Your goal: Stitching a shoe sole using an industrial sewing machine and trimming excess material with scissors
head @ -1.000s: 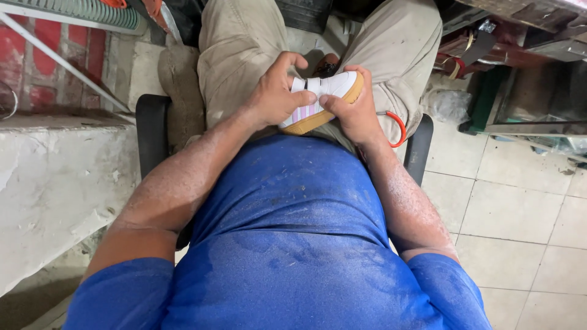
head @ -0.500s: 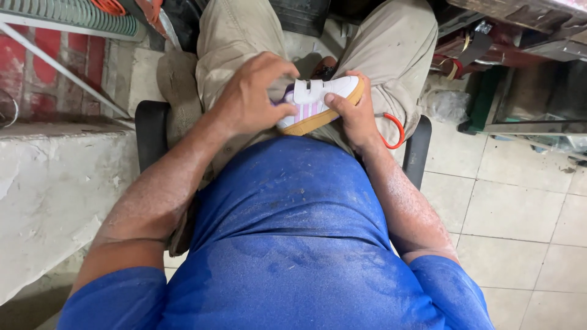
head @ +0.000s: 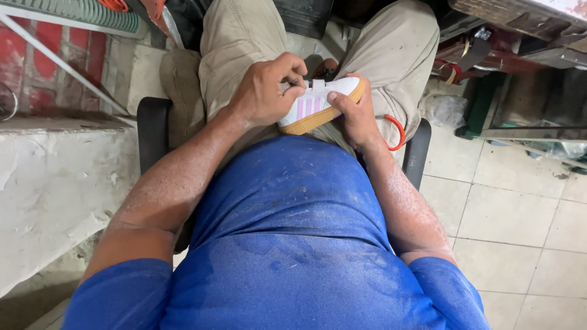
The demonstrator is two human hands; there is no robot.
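Pinching small white shoe (head: 318, 105) at nine o'clock — left hand (head: 264, 93); right hand (head: 354, 113) clamps sole — steady it on lap.

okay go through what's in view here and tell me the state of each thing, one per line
shoe: on its side on the lap, tan sole toward the body, held by both hands
left hand: fingers curled, gripping the shoe's upper
right hand: holding the shoe, thumb on the toe
orange ring: hanging by the right thigh, untouched

Both thighs (head: 232, 55) hem in the shoe (head: 318, 104) on the lap — little room there. A concrete ledge (head: 55, 183) blocks the left; the tiled floor (head: 520, 226) lies open on the right.
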